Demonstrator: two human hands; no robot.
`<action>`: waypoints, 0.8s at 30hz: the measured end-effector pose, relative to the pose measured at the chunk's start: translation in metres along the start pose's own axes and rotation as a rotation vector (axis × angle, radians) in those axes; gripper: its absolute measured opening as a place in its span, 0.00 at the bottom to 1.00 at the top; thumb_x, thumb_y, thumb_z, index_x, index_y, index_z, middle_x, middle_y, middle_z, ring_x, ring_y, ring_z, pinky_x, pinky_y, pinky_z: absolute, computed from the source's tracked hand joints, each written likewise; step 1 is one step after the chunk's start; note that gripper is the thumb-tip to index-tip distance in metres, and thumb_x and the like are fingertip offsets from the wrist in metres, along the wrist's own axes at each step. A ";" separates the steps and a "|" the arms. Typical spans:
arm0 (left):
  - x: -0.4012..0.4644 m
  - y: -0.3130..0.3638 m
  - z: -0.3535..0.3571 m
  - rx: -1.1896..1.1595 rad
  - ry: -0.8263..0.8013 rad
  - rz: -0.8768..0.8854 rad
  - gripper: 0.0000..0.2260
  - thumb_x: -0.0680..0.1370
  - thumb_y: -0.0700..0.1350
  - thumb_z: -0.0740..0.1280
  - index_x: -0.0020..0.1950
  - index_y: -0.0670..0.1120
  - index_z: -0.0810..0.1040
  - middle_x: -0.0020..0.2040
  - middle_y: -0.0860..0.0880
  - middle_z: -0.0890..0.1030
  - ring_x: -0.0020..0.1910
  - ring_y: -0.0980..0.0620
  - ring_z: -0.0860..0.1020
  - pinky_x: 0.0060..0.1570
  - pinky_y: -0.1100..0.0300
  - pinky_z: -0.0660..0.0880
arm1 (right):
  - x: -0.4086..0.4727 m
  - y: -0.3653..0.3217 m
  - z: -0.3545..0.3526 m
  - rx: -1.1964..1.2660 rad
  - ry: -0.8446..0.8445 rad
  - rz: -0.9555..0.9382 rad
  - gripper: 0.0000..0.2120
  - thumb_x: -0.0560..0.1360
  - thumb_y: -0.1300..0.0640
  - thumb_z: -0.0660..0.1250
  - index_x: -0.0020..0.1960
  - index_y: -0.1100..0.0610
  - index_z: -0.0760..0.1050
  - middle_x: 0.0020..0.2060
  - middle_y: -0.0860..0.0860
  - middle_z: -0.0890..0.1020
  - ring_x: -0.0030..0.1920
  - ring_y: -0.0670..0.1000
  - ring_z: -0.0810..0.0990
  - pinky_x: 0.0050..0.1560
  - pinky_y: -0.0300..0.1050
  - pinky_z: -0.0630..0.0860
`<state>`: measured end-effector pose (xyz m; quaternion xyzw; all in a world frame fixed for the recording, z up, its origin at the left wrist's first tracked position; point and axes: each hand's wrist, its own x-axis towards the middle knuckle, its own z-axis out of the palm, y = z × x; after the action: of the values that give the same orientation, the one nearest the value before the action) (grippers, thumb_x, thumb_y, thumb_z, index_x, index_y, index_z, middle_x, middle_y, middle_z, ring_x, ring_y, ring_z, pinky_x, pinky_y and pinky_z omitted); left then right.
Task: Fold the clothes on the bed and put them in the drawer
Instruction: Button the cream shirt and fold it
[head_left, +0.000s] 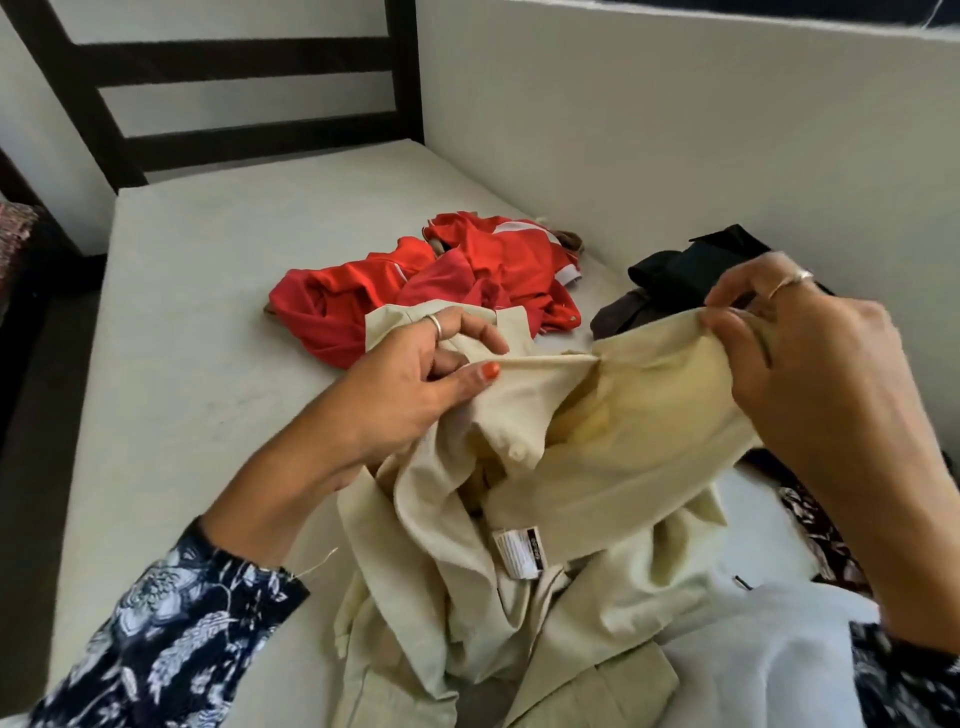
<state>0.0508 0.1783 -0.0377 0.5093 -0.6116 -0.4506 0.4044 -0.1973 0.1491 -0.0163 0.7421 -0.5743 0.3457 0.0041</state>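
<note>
Cream garment (545, 519) bunched on the bed (208, 312) nearest the person, left hand (415, 379) pinching its edge, right hand (810, 358) gripping its raised fabric, red clothes (431, 291) beyond the garment, dark clothes (675, 280) farther right

We see bare mattress (208, 312) along the bed's left edge and toward the dark wooden headboard (244, 98). A crumpled red garment (415, 291) and a dark clothes pile (675, 280) crowd the wall-side edge.

Cream garment (597, 441), yellower inside, white label (517, 553). Red garment (467, 280) with white stripes. Black cloth (691, 270) over brown. Sleeve (156, 634) navy, white floral print. Orange thumbnail (490, 370). Off-white mattress (208, 312).
</note>
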 end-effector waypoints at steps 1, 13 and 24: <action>-0.003 0.001 0.001 -0.025 0.017 0.014 0.04 0.76 0.48 0.66 0.49 0.56 0.79 0.48 0.25 0.75 0.44 0.38 0.76 0.50 0.47 0.72 | -0.002 -0.005 -0.004 0.107 -0.033 0.015 0.01 0.78 0.57 0.65 0.49 0.53 0.74 0.31 0.54 0.79 0.35 0.53 0.75 0.38 0.45 0.72; -0.032 -0.004 0.019 -0.271 0.170 -0.050 0.20 0.81 0.33 0.55 0.39 0.48 0.82 0.43 0.54 0.83 0.50 0.56 0.79 0.60 0.56 0.72 | -0.078 -0.044 0.036 0.673 -0.500 0.267 0.13 0.79 0.61 0.61 0.47 0.47 0.82 0.30 0.43 0.79 0.25 0.43 0.71 0.27 0.34 0.68; -0.050 -0.016 0.031 0.611 0.506 0.246 0.06 0.77 0.47 0.67 0.52 0.52 0.82 0.54 0.56 0.74 0.55 0.58 0.71 0.55 0.71 0.67 | -0.089 -0.056 0.056 0.908 -0.387 0.377 0.06 0.74 0.54 0.71 0.39 0.51 0.83 0.26 0.44 0.78 0.29 0.42 0.73 0.32 0.37 0.70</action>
<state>0.0335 0.2306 -0.0631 0.6238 -0.6547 -0.0575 0.4230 -0.1303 0.2208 -0.0827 0.6032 -0.4804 0.4113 -0.4860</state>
